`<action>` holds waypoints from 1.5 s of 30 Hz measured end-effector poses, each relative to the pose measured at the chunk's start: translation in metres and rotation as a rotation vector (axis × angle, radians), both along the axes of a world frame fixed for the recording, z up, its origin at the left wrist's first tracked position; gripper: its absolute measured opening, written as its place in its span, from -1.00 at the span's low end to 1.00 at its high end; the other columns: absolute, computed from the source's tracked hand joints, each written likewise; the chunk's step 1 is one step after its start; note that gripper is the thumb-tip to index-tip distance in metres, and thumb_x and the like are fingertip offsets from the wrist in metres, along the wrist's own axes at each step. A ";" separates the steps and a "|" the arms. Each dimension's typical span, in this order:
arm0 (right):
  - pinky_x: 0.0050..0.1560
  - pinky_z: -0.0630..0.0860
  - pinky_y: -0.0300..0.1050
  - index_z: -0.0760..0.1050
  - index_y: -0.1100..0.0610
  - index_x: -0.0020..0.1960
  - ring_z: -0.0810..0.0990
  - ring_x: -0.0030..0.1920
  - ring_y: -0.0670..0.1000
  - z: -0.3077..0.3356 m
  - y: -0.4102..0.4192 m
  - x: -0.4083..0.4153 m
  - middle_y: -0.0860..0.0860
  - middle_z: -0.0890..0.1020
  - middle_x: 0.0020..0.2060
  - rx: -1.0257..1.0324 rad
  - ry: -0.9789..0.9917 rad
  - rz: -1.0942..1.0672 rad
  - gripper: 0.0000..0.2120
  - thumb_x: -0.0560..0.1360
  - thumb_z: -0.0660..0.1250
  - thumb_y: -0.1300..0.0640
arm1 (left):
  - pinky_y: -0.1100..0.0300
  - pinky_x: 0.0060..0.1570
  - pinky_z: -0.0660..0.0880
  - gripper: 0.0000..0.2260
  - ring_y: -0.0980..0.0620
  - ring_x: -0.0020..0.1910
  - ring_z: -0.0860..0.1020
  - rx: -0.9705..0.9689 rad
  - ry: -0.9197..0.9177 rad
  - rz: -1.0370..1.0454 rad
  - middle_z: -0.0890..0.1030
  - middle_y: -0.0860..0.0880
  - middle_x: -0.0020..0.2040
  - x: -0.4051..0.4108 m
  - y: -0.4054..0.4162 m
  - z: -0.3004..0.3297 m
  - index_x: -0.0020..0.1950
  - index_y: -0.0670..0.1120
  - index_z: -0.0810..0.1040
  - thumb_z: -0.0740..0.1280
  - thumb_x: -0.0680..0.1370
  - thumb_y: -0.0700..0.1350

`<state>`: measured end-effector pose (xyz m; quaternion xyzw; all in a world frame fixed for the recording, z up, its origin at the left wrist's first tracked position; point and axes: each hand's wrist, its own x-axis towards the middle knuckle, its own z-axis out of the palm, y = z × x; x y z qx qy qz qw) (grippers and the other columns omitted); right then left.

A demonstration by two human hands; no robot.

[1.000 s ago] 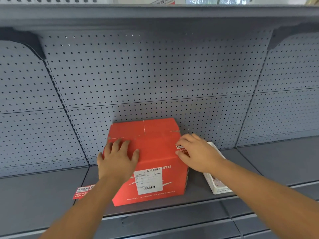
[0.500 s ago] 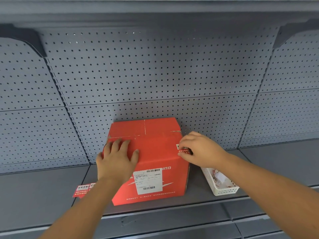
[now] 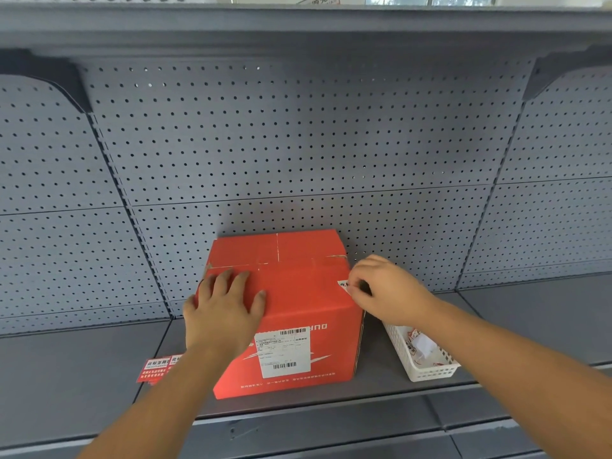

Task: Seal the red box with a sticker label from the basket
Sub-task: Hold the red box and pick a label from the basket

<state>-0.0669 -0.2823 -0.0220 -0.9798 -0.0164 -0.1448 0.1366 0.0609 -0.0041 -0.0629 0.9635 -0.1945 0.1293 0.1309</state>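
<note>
White basket sits just right of red box; spare stickers left.

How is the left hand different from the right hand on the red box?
The left hand lies flat, fingers spread, on the red box; the right hand is curled, pinching a sticker label. The left hand is at the box's left front; the right hand is at its right top edge. Both touch the box.

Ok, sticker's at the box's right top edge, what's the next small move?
Probably press the sticker label flat over the red box edge with the right hand: only its end shows beside the fingertips, while the left hand steadies the top.
</note>
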 end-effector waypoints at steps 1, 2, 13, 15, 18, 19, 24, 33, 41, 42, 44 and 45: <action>0.07 0.53 0.00 0.53 0.04 -0.19 0.51 -0.03 -0.01 -0.001 -0.002 -0.001 -0.08 0.62 -0.19 0.029 -0.009 -0.015 -0.75 0.52 0.19 -0.06 | -0.27 0.45 0.23 -0.40 -0.09 0.58 0.15 0.001 -0.001 -0.001 0.33 0.07 0.57 0.000 0.000 0.000 0.54 0.17 0.27 -0.06 0.57 0.38; 0.07 0.53 0.00 0.54 0.04 -0.19 0.52 -0.03 -0.01 -0.001 -0.005 -0.001 -0.08 0.62 -0.20 0.053 -0.018 -0.029 -0.75 0.53 0.19 -0.06 | -0.27 0.45 0.23 -0.40 -0.10 0.58 0.15 0.002 0.000 -0.001 0.33 0.07 0.57 0.000 0.000 0.000 0.54 0.17 0.27 -0.06 0.57 0.38; -0.04 0.51 -0.05 0.61 0.12 -0.14 0.56 -0.04 0.00 -0.008 -0.015 -0.009 -0.02 0.65 -0.14 0.255 -0.104 -0.175 -0.84 0.57 0.32 0.13 | -0.27 0.45 0.21 -0.42 -0.10 0.58 0.14 0.008 0.011 0.000 0.31 0.07 0.58 0.000 -0.001 0.001 0.54 0.17 0.26 -0.04 0.58 0.36; -0.08 0.49 -0.11 0.62 0.12 -0.16 0.57 -0.06 -0.05 -0.007 -0.017 -0.011 -0.03 0.66 -0.14 0.297 -0.130 -0.203 -0.85 0.56 0.33 0.16 | -0.28 0.45 0.22 -0.42 -0.10 0.58 0.15 0.009 0.010 0.000 0.32 0.07 0.57 0.000 -0.002 0.001 0.55 0.17 0.26 -0.04 0.58 0.36; -0.07 0.47 -0.16 0.60 0.11 -0.19 0.58 -0.04 -0.08 -0.010 -0.021 -0.015 -0.04 0.66 -0.14 0.340 -0.131 -0.233 -0.84 0.56 0.34 0.18 | -0.28 0.45 0.24 -0.42 -0.11 0.57 0.16 0.009 0.011 -0.002 0.32 0.06 0.57 0.000 -0.001 0.000 0.55 0.16 0.27 -0.04 0.58 0.36; -0.06 0.47 -0.19 0.60 0.11 -0.19 0.58 -0.04 -0.11 -0.012 -0.021 -0.017 -0.04 0.67 -0.14 0.355 -0.133 -0.241 -0.84 0.56 0.34 0.18 | -0.28 0.44 0.24 -0.42 -0.11 0.57 0.16 0.009 0.010 -0.003 0.32 0.06 0.57 0.000 -0.001 0.000 0.55 0.16 0.26 -0.04 0.58 0.36; -0.18 0.40 -0.25 0.57 0.12 -0.21 0.54 -0.24 -0.20 -0.017 -0.026 -0.024 -0.06 0.65 -0.19 0.403 -0.150 -0.309 -0.81 0.58 0.33 0.14 | -0.28 0.44 0.23 -0.42 -0.12 0.57 0.16 0.008 0.011 -0.004 0.33 0.06 0.57 0.001 -0.001 -0.001 0.54 0.17 0.26 -0.04 0.58 0.36; -0.33 0.32 -0.22 0.54 0.08 -0.25 0.47 -0.47 -0.18 -0.025 -0.029 -0.038 -0.01 0.66 -0.27 0.533 -0.131 -0.391 -0.76 0.58 0.32 0.10 | -0.27 0.44 0.23 -0.43 -0.11 0.57 0.17 0.007 0.006 -0.005 0.33 0.06 0.57 0.001 -0.002 -0.002 0.55 0.17 0.26 -0.04 0.59 0.35; -0.38 0.31 -0.21 0.57 0.08 -0.23 0.41 -0.54 -0.15 -0.034 -0.034 -0.043 -0.22 0.54 -0.50 0.636 -0.120 -0.414 -0.77 0.60 0.33 0.10 | -0.28 0.44 0.25 -0.43 -0.11 0.57 0.17 0.015 0.011 0.000 0.32 0.06 0.57 0.000 -0.001 0.000 0.55 0.17 0.25 -0.06 0.59 0.34; -0.40 0.32 -0.22 0.57 0.09 -0.23 0.39 -0.55 -0.15 -0.036 -0.034 -0.043 -0.21 0.53 -0.50 0.655 -0.122 -0.418 -0.77 0.60 0.33 0.11 | -0.28 0.43 0.25 -0.43 -0.11 0.57 0.17 0.013 0.012 0.000 0.32 0.06 0.57 0.001 -0.001 0.000 0.55 0.17 0.25 -0.05 0.59 0.34; -0.38 0.32 -0.22 0.58 0.10 -0.22 0.41 -0.54 -0.17 -0.040 -0.035 -0.045 -0.23 0.56 -0.47 0.688 -0.128 -0.427 -0.78 0.59 0.33 0.12 | -0.28 0.43 0.25 -0.43 -0.11 0.57 0.17 0.012 0.011 -0.001 0.33 0.06 0.57 0.001 -0.001 0.000 0.54 0.17 0.26 -0.04 0.58 0.34; -0.34 0.34 -0.20 0.60 0.10 -0.21 0.44 -0.52 -0.20 -0.042 -0.035 -0.045 -0.21 0.61 -0.39 0.707 -0.135 -0.432 -0.79 0.59 0.34 0.12 | -0.27 0.43 0.26 -0.43 -0.11 0.57 0.18 0.012 0.010 0.000 0.33 0.06 0.56 0.001 -0.001 0.000 0.54 0.17 0.27 -0.04 0.58 0.34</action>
